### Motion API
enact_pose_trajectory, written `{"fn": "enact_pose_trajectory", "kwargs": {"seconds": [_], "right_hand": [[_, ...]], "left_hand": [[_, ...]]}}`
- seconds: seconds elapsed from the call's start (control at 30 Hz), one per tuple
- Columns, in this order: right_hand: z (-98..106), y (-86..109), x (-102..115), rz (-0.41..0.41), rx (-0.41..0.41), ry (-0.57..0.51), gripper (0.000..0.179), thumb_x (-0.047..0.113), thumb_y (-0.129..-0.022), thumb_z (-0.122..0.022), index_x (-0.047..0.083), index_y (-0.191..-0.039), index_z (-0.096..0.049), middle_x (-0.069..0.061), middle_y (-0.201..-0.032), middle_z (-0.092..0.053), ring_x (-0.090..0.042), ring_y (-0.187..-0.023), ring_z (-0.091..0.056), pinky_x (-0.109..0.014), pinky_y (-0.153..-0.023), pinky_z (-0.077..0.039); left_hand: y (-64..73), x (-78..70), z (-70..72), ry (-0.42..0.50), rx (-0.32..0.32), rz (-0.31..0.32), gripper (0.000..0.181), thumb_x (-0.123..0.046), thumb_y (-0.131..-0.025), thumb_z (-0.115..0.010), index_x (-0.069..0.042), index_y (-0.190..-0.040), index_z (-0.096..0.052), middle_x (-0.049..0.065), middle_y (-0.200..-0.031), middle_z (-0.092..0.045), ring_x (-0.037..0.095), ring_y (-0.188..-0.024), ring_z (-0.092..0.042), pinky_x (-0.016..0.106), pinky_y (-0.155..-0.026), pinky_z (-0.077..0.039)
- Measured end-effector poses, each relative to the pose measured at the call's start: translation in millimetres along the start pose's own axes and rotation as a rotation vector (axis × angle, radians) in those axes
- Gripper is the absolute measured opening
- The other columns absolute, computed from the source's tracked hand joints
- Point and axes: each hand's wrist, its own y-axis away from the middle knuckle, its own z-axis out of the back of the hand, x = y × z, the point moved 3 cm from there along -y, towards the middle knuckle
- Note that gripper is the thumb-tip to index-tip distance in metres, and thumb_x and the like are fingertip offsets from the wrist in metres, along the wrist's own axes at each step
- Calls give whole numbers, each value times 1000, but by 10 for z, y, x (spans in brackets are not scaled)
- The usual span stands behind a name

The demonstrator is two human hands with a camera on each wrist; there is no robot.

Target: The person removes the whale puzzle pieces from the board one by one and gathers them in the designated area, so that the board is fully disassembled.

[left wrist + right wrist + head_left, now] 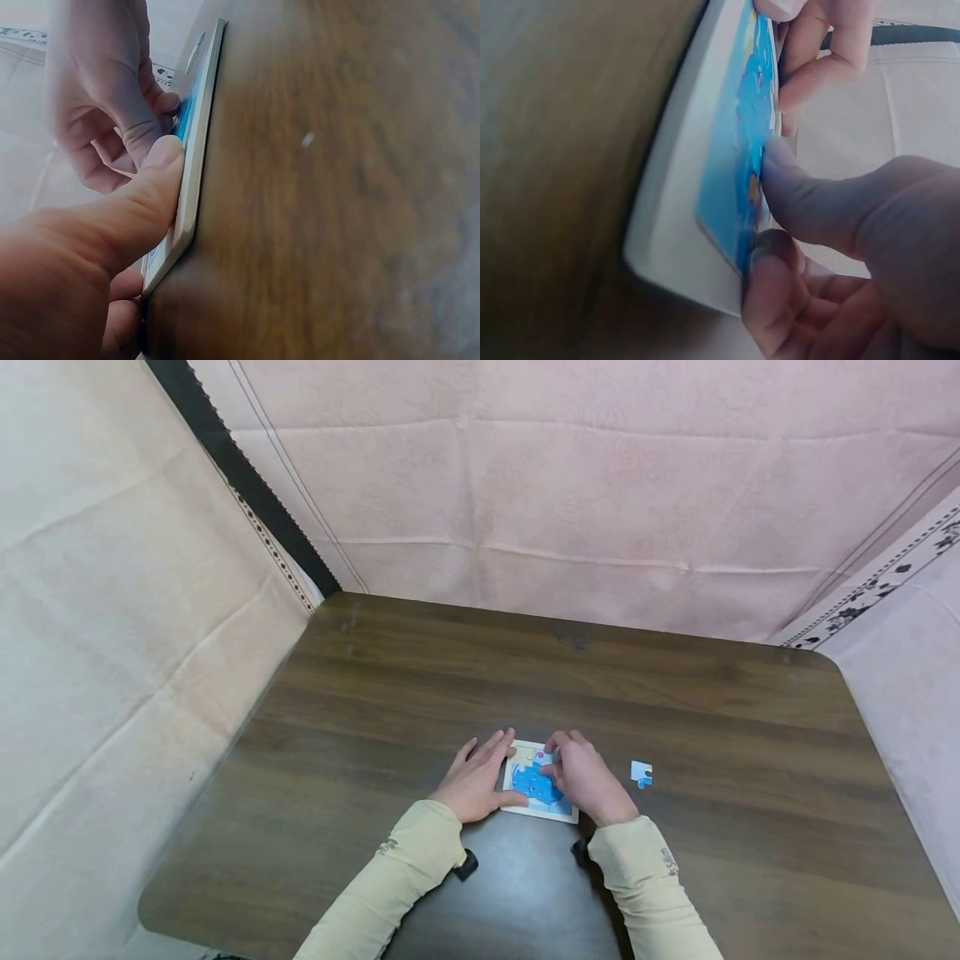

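Steadies puzzle board [553,817] at lower centre with straight-fingered left hand [474,785]; touches it with bent-fingered right hand [590,783], cannot tell if pinching; could dislodge puzzle pieces [532,783] by pressing unevenly.

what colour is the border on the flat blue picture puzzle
The puzzle border is off-white, clearest in the right wrist view.

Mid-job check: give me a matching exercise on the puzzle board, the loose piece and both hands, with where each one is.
1. Puzzle board
2. Left hand
3. Loose piece
4. Right hand

A. At the board's right side
B. Between the two hands
C. Alone on the table, right of both hands
D. At the board's left side

Pairs: 1-B, 2-D, 3-C, 4-A
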Motion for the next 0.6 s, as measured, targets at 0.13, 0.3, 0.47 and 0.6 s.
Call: {"fn": "enact_pose_trajectory", "kwargs": {"seconds": [0.13, 0.3, 0.47, 0.6], "right_hand": [[-5, 12, 0, -1, 9, 3, 29, 18, -86, -76, 6, -110, -63, -7, -95, -53, -19, -78, -55, -37, -80, -57], [-12, 46, 7, 12, -20, -3, 30, 18, -85, -76, 6, -110, -64, -8, -97, -54, -19, -79, -56, -37, -80, -57], [-18, 74, 5, 30, -66, 0, 29, 18, -85, -77, 4, -107, -65, -9, -100, -57, -21, -83, -59, -40, -82, -57], [-23, 81, 15, 46, -79, 27, 26, 17, -86, -76, 3, -105, -66, -8, -96, -55, -21, -79, -59, -41, -82, -57]], "left_hand": [[3, 1, 1, -6, 5, 5, 99, -64, -82, -61, -13, -156, -20, -1, -159, -24, 14, -148, -10, 48, -119, -6], [-1, 11, -2, -12, 3, 6, 98, -64, -83, -61, -14, -156, -20, -1, -160, -24, 14, -148, -9, 48, -119, -5], [-10, 9, -4, -15, 6, 5, 98, -64, -83, -61, -14, -156, -20, -2, -160, -23, 13, -148, -9, 48, -119, -5], [-4, -4, 1, -10, 9, 7, 99, -64, -83, -61, -14, -156, -19, -2, -160, -24, 13, -148, -9, 48, -119, -5]]}}
